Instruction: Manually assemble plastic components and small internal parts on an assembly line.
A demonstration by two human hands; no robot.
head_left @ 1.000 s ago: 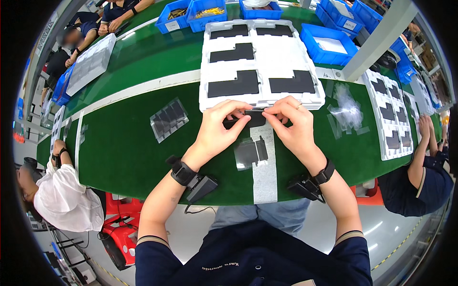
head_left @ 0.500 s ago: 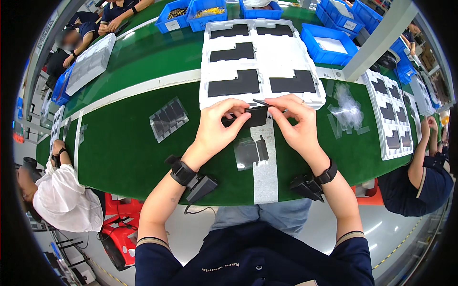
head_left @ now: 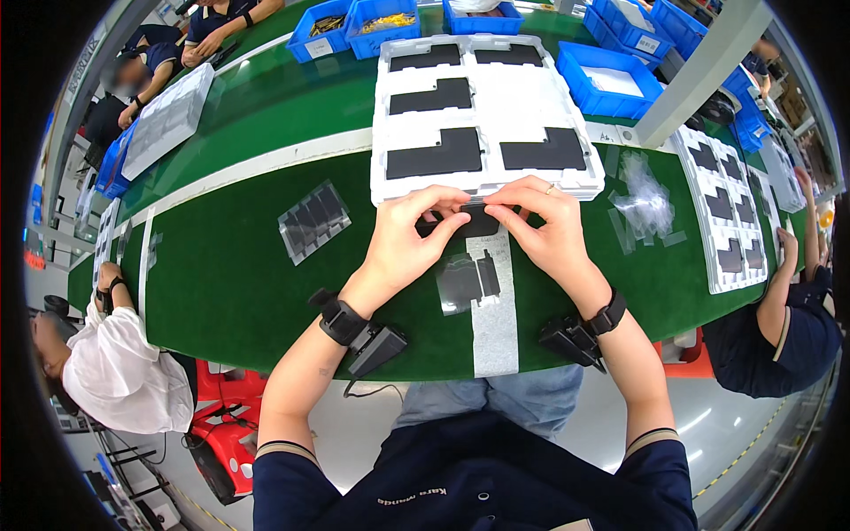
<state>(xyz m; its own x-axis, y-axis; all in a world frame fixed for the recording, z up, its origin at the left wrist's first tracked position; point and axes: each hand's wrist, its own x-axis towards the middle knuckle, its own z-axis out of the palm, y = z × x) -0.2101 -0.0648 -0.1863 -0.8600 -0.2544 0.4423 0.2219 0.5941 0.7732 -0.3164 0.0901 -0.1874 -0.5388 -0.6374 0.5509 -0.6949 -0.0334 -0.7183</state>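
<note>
My left hand [head_left: 414, 237] pinches a flat black part [head_left: 482, 222] between thumb and fingers, just in front of the white tray. Closed at the same part's upper edge, my right hand [head_left: 551, 228] has thumb and fingertips together on a thin black strip, mostly hidden by the fingers. Both hands' fingertips almost meet along that edge. Below them, a clear film sheet with dark strips [head_left: 467, 281] lies partly over a pale paper band [head_left: 494, 341]. A second film sheet with dark strips [head_left: 314, 221] is on the green mat to the left.
The white moulded tray [head_left: 524, 104] carries several L-shaped black parts. Crumpled clear film [head_left: 639, 199] lies right of it. Blue bins [head_left: 611, 84] line the back, by a grey post [head_left: 708, 75]. Another tray [head_left: 724, 234] stands at right; co-workers sit at both sides.
My right hand has brought the thin black strip down from above the black part to its upper edge. The fingertips of both hands are closer together.
</note>
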